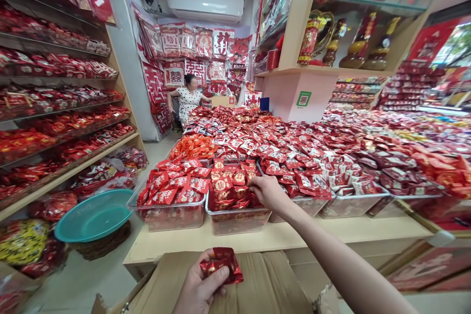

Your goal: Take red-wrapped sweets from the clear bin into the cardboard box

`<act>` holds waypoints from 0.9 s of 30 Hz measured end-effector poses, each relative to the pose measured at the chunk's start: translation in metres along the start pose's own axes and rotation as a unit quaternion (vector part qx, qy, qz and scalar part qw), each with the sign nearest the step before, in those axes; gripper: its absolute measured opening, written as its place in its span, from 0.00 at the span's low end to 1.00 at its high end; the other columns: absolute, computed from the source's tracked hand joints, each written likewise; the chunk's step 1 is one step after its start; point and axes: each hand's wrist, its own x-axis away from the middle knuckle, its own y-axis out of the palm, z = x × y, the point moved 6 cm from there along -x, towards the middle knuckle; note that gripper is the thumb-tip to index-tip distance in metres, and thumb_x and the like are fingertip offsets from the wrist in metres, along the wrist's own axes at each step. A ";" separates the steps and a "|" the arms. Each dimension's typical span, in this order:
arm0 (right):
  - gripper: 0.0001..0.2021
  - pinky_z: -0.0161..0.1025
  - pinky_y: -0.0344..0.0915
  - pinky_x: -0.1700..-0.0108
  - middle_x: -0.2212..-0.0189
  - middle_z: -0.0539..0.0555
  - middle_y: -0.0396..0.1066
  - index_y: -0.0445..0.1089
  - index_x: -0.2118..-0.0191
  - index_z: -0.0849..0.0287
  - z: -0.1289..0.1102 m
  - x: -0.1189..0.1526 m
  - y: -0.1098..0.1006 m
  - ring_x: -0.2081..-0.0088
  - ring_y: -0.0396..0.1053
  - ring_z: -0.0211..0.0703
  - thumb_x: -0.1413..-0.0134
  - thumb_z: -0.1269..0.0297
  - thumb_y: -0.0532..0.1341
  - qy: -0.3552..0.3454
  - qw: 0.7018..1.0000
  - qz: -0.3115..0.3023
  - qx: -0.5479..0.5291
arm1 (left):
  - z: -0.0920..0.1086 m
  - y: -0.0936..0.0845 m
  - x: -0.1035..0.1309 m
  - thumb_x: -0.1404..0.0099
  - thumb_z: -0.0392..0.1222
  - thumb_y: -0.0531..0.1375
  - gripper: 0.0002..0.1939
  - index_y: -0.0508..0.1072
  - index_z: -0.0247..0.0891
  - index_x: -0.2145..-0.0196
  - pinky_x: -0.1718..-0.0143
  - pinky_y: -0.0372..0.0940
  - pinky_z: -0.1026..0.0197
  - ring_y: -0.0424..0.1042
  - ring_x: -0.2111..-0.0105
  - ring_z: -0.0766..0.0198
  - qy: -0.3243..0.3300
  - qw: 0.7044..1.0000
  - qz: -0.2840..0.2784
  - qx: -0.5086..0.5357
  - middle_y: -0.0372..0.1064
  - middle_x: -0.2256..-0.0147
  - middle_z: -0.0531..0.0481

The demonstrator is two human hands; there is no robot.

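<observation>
My left hand is closed around red foil candy packets, low in the head view above a cardboard box. How many packets it holds I cannot tell. My right hand reaches to the right edge of a clear plastic bin filled with dark red packets bearing gold round prints. Its fingers are bent and pressed together at the packets; what they grip, if anything, is hidden. Left of that bin stands another clear bin of brighter red packets.
Several more packet bins cover the wooden counter. A teal basin sits on a basket at the left, beside shelves of packets. A person is at the far end. A shelf cabinet overhangs the counter.
</observation>
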 end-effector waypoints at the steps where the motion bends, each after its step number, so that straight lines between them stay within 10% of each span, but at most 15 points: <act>1: 0.08 0.38 0.54 0.62 0.71 0.53 0.73 0.71 0.68 0.57 0.001 -0.001 0.000 0.67 0.65 0.43 0.50 0.71 0.55 0.000 1.000 -0.001 0.006 | 0.000 0.000 0.000 0.57 0.38 0.68 0.17 0.71 0.37 0.68 0.82 0.58 0.74 0.72 0.77 0.68 0.000 1.000 0.000 -0.001 0.74 0.77 0.52; 8: 0.10 0.43 0.55 0.60 0.67 0.57 0.71 0.71 0.66 0.58 -0.002 0.008 -0.015 0.62 0.63 0.48 0.48 0.70 0.53 -0.008 0.999 0.043 0.014 | 0.002 0.003 0.000 0.57 0.38 0.68 0.17 0.70 0.37 0.67 0.81 0.60 0.72 0.72 0.76 0.67 0.004 1.000 0.002 0.009 0.74 0.77 0.53; 13: 0.10 0.40 0.61 0.62 0.67 0.56 0.70 0.68 0.61 0.58 -0.036 0.058 -0.004 0.66 0.65 0.44 0.48 0.65 0.54 -0.017 0.980 0.047 -0.194 | -0.002 0.003 -0.002 0.53 0.39 0.66 0.19 0.67 0.39 0.63 0.80 0.62 0.71 0.73 0.74 0.66 0.012 1.000 -0.016 0.014 0.74 0.73 0.52; 18: 0.09 0.33 0.61 0.74 0.74 0.51 0.71 0.69 0.63 0.57 -0.061 0.097 0.049 0.75 0.65 0.39 0.50 0.64 0.56 0.042 0.918 -0.110 -0.379 | -0.002 0.010 0.000 0.50 0.40 0.64 0.16 0.66 0.39 0.64 0.81 0.64 0.69 0.73 0.72 0.64 0.037 0.997 -0.060 -0.021 0.74 0.69 0.50; 27: 0.12 0.33 0.65 0.75 0.79 0.48 0.68 0.65 0.72 0.61 -0.013 0.098 0.065 0.78 0.66 0.34 0.56 0.56 0.61 0.227 0.770 0.069 -0.592 | 0.014 -0.002 0.000 0.46 0.38 0.61 0.21 0.61 0.46 0.55 0.76 0.68 0.67 0.75 0.68 0.61 0.054 0.996 0.046 0.045 0.74 0.65 0.52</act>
